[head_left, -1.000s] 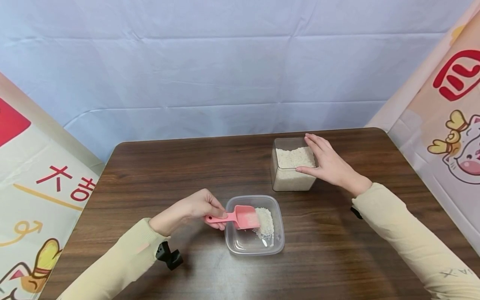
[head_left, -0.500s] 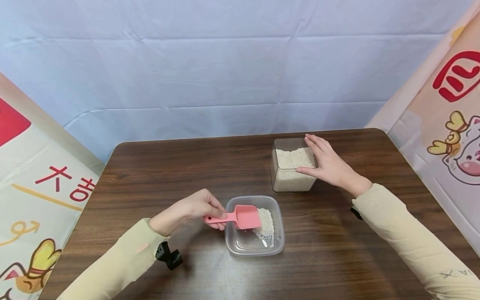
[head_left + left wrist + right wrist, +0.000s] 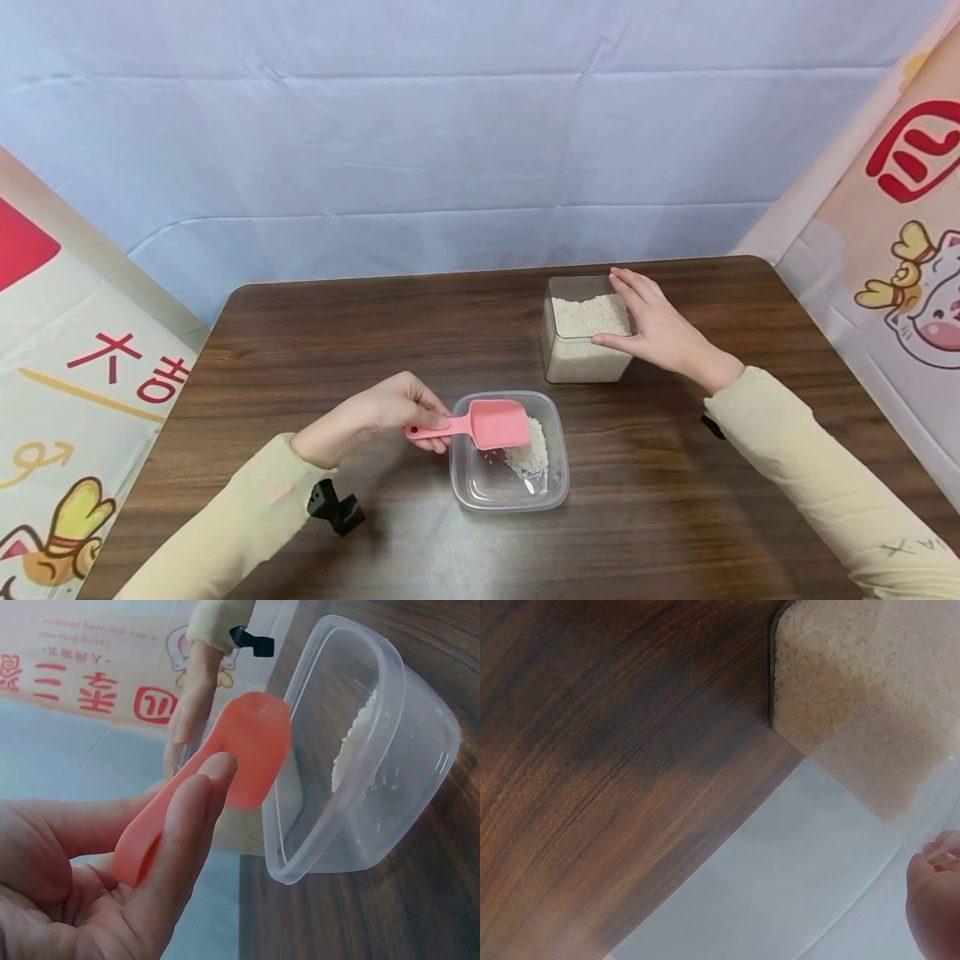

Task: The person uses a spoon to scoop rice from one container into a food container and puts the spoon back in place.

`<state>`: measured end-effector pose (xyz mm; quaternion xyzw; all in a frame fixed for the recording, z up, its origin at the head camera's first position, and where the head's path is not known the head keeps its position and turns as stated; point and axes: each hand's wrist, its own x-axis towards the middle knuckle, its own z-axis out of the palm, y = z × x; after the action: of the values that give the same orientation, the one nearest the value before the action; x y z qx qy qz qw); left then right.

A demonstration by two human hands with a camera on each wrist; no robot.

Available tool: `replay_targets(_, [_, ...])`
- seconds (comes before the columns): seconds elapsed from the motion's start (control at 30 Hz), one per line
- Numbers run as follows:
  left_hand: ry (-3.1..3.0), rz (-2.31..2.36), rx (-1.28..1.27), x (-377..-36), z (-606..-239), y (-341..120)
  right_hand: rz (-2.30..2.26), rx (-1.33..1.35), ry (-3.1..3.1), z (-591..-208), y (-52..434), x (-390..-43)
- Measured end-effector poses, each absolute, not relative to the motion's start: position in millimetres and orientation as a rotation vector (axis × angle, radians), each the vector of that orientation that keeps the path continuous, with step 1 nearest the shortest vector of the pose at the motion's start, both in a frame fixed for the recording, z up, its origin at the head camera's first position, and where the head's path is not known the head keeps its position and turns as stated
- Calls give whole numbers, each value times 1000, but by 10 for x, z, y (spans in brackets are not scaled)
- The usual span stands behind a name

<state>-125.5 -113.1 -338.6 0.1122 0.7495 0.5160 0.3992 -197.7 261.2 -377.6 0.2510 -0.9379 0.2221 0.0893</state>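
In the head view a pink scoop (image 3: 501, 423) is held by its handle between the thumb and fingers of my left hand (image 3: 390, 414). No rice shows in its pan, which overlaps the far part of a clear plastic tub (image 3: 480, 500). Inside that tub a small heap of white rice (image 3: 534, 457) lies toward the right, with loose grains beside it. My right hand (image 3: 660, 329) grips the right side of a square clear canister (image 3: 553, 354), thumb at the near rim and fingers at the far one. Much rice (image 3: 862, 697) fills the canister.
Both containers stand on a dark wood-grain table (image 3: 337, 333), the canister near its back edge and the tub nearer the front. A pale cloth (image 3: 450, 150) hangs behind, and printed sheets flank both sides.
My left hand has raised the scoop slightly, shifting it away from me and to the right. A whitish patch in its pan has gone. My right hand and the canister stay put.
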Motion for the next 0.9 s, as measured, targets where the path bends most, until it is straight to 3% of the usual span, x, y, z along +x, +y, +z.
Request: replay_targets(0.9, [1863,1341,328,-1288,-3307,-1092,659,735,-2804,-3754,2600,-1972])
